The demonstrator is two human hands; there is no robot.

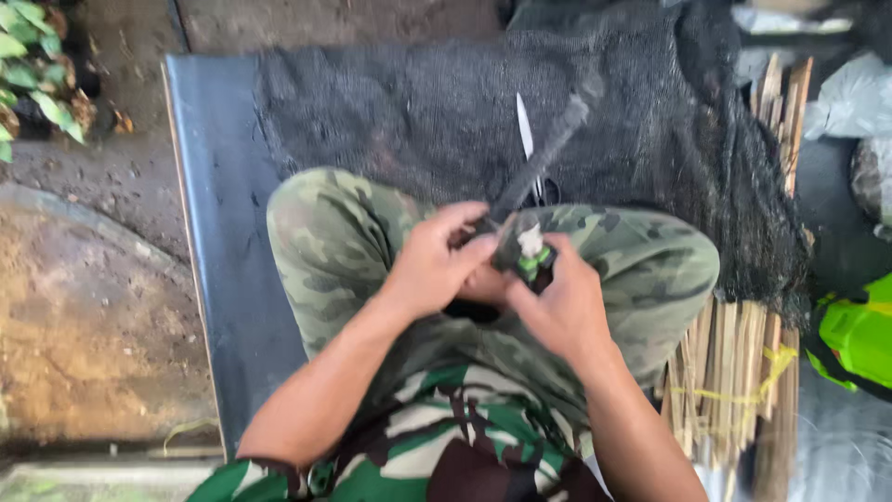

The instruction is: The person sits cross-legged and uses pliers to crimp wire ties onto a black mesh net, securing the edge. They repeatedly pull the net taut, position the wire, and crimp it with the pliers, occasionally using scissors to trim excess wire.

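In the head view I look down on my crossed legs in camouflage trousers (641, 270). My two hands meet just above the middle of the picture. My left hand (432, 265) comes in from 7 o'clock. Its fingers are curled and pressed together around the lower end of a dark rod (548, 153), which runs up toward 1 o'clock and is blurred at its far end. I cannot tell what the rod is made of. My right hand (562, 311) comes in from 5 o'clock. Its thumb and fingers pinch a small dark piece with a white and green tip (531, 249), just beside the rod and touching the left fingers. The palms are turned away from me, so how much of the small piece is inside the hands stays hidden.

Behind the rod, at 12 o'clock, a pair of scissors (526, 139) lies on a black net (418, 112). Only one pale blade shows well; the handles are mostly covered by the rod and my knee. The net spreads over a dark mat (218, 232) at 9 o'clock. At 4 o'clock a bundle of bamboo sticks (734, 372) is tied with a yellow string, and the net partly covers it. A bright green object (859, 335) at 3 o'clock is cut off by the edge. Green leaves (28, 56) are at 10 o'clock.
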